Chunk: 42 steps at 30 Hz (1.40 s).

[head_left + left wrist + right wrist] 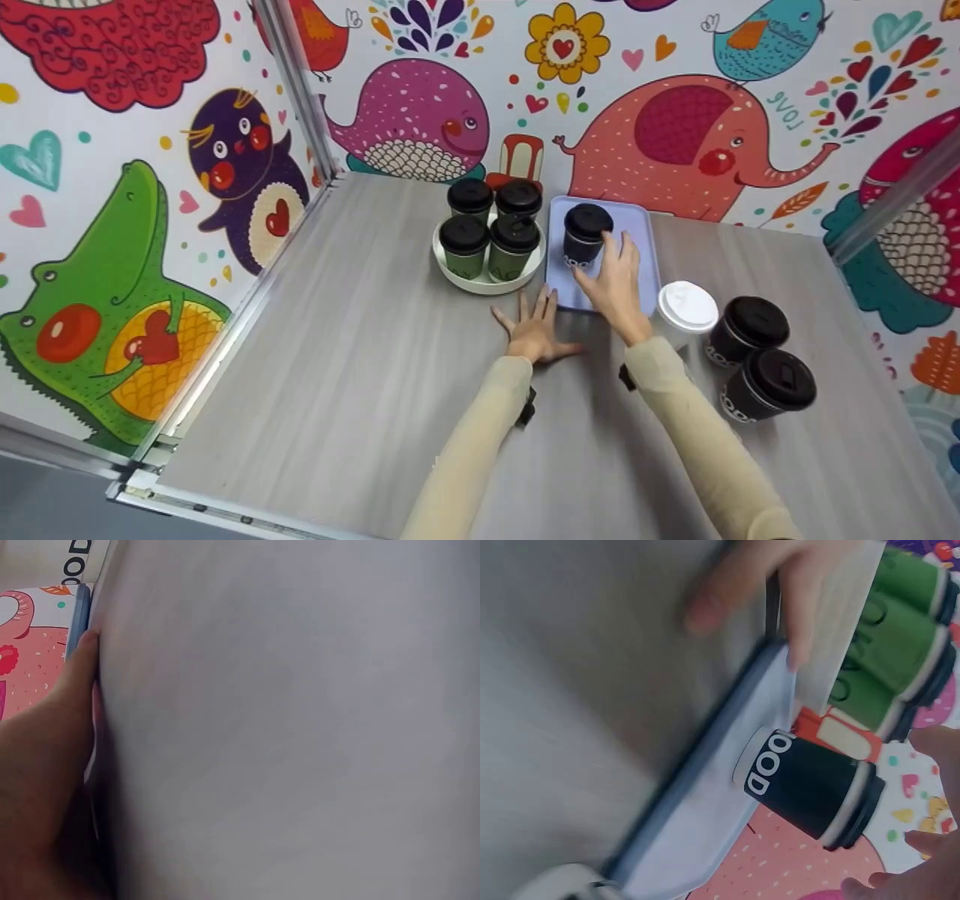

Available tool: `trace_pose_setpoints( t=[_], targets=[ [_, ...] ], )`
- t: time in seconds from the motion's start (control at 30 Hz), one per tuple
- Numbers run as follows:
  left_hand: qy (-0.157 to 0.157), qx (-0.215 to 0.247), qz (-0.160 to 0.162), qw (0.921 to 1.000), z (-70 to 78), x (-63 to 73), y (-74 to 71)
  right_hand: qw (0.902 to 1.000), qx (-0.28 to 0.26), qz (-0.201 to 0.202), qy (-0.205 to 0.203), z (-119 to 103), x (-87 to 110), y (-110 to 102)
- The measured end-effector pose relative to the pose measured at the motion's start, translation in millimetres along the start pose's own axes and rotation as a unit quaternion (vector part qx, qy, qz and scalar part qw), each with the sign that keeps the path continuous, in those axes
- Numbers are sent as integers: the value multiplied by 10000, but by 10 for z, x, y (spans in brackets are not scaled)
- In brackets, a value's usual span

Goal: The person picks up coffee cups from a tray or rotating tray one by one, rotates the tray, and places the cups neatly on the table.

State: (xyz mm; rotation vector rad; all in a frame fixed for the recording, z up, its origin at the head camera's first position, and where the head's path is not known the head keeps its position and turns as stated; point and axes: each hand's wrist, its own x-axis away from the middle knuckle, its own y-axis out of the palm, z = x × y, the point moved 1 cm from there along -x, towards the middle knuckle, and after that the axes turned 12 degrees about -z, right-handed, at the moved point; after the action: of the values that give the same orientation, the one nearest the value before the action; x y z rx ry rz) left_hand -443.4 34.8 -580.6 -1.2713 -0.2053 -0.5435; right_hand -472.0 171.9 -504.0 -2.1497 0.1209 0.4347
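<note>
A black paper cup with a black lid [587, 234] stands upright on a lavender tray [652, 259]. My right hand [616, 277] hovers beside it, thumb and fingers spread. In the right wrist view, a gap shows between the fingers [922, 874] and the cup's lid [859, 806]. My left hand [534, 331] rests palm down on the table, fingers splayed, its fingertips close to the tray's near left corner. The left wrist view is mostly filled by the tabletop [285, 727], with the thumb [79, 671] at its left side.
Left of the tray, a round white dish [480, 286] holds several green cups [463, 262] with black lids. To the right stand a white-lidded cup [686, 309] and two black cups [750, 330], close to the right forearm. Cartoon-printed walls [510, 97] border the table at back and sides.
</note>
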Motion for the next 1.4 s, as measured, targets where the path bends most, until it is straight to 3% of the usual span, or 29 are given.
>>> trace_pose_setpoints(
  t=[0.2,0.37,0.63,0.97,1.17,1.4],
  targets=[
    [73,-60,-175,9998,189,-29,168,9923,478,-853,764,156,-385,-27],
    [-52,-256,-275,9993,264,-13,260,9806,796,-1452,1053,294,-519,51],
    [21,-167,-146,9998,264,1,220,9859,897,-1117,867,291,-534,75],
    [-78,-130,56,9999,145,119,50,9892,850,-1067,531,124,-452,136],
    [-62,-20,-15,10000,101,7,45,9901,888,-1005,412,94,-311,140],
    [-307,-167,-188,9992,-45,-159,51,9931,540,-1002,282,18,-168,211]
  ],
)
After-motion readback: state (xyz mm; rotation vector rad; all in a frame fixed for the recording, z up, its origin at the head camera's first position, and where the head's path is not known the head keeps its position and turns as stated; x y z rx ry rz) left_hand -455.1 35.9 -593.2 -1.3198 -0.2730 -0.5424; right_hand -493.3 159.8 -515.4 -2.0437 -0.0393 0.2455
